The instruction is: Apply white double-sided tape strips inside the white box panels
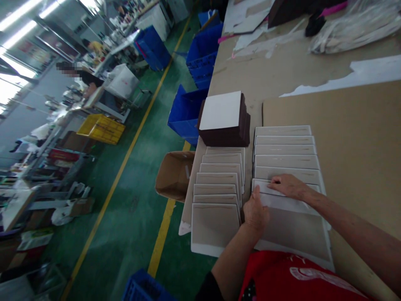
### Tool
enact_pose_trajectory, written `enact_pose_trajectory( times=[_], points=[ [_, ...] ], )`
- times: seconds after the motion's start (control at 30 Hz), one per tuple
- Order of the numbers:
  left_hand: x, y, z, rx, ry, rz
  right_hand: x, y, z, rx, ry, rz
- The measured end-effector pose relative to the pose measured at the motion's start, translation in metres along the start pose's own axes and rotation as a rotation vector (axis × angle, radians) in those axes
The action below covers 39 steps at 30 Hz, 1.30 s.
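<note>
Beige rectangular panels with pale edges (282,161) lie overlapped in a row under my hands. At the left edge of this row is my left hand (256,212), its fingers curled and one fingertip at a panel's corner. Across the same panel lies my right hand (290,186), thumb and forefinger pinched together near a whitish strip (265,186). What sits in that pinch is too small to make out. A second overlapped row of beige panels (215,225) lies left of my left hand.
Beyond the left row stands a stack of dark-edged boards (224,110), white on top. Beside the table are a cardboard box (173,175) and blue crates (188,110). Clear plastic (357,31) lies at the far right. Across the aisle a person (90,81) sits at a workbench.
</note>
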<state>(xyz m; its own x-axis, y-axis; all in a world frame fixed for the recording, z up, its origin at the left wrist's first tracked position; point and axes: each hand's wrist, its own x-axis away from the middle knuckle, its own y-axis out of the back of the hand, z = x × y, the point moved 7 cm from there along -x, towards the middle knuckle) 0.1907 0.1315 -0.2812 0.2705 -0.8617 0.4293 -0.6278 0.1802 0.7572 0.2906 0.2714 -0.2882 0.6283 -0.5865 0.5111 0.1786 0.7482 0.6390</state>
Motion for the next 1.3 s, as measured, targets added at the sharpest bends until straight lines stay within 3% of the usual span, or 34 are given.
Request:
enact_pose_trajectory(
  times=[0.43, 1.13, 1.3],
  points=[
    [-0.007, 0.003, -0.006, -0.157, -0.004, 0.097, -0.005, -0.004, -0.005, 0.078, -0.028, 0.014],
    [-0.006, 0.004, -0.01, -0.257, -0.036, 0.105, 0.002, -0.001, 0.004, 0.13, -0.038, -0.046],
    [-0.007, 0.005, -0.012, -0.257, -0.057, 0.12, 0.023, 0.008, -0.019, 0.027, -0.072, -0.096]
  ],
)
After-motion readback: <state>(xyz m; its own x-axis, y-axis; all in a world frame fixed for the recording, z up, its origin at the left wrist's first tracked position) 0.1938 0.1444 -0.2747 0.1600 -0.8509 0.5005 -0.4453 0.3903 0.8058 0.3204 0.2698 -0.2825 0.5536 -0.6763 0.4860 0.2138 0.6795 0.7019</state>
